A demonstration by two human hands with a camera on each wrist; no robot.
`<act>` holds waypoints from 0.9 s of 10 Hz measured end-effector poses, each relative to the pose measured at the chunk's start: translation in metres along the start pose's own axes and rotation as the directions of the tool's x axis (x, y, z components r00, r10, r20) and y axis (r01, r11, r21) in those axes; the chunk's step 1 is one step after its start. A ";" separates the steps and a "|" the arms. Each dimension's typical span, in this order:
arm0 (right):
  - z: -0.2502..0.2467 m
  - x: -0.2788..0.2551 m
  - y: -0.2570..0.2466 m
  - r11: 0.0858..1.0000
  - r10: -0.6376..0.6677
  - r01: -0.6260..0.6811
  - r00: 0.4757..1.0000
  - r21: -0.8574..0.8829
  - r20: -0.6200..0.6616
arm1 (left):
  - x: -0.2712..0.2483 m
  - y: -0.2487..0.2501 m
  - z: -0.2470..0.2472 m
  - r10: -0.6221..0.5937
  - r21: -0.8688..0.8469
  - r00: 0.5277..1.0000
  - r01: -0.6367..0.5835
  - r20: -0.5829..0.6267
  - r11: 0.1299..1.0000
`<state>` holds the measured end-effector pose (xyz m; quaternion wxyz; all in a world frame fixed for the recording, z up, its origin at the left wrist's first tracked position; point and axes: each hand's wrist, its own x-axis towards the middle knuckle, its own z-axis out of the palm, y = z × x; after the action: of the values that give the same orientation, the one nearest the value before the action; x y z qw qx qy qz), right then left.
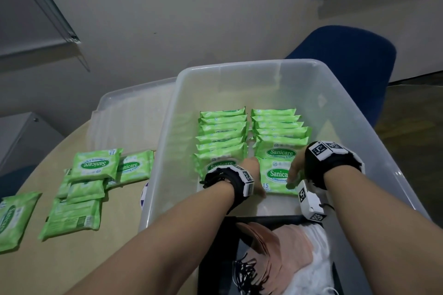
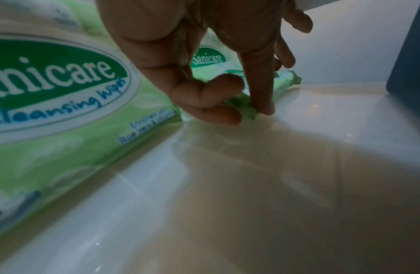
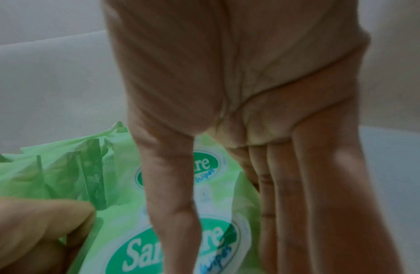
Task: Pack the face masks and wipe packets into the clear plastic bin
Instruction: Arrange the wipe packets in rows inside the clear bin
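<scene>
A clear plastic bin (image 1: 172, 127) holds two rows of green Sanicare wipe packets (image 1: 223, 141) standing on edge. Both my hands are inside it at the nearest packet (image 1: 275, 176) of the right row. My left hand (image 1: 251, 170) pinches that packet's crimped left edge (image 2: 245, 109) low at the bin floor. My right hand (image 1: 296, 170) reaches down at its right side with straight fingers (image 3: 298, 194), the thumb (image 3: 173, 185) lying over its printed face. Pink and white face masks (image 1: 282, 251) lie in a black tray at the near end.
Several loose wipe packets (image 1: 86, 189) lie on the tan table (image 1: 119, 246) left of the bin, one more (image 1: 12, 218) at the far left edge. The bin's lid (image 1: 129, 115) lies behind them. A blue chair (image 1: 347, 60) stands beyond the bin.
</scene>
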<state>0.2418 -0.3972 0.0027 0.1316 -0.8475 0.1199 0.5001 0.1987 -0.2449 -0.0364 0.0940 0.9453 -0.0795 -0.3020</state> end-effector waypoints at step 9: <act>-0.003 -0.035 -0.011 0.765 -0.011 0.259 0.921 0.589 -0.390 | 0.010 0.007 -0.011 0.087 -0.020 0.983 -0.091 -0.161 0.996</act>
<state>0.2312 -0.3850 0.0363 0.4192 -0.8380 0.2401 0.2538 0.2131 -0.2521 -0.0316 0.1263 0.9607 -0.1097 -0.2215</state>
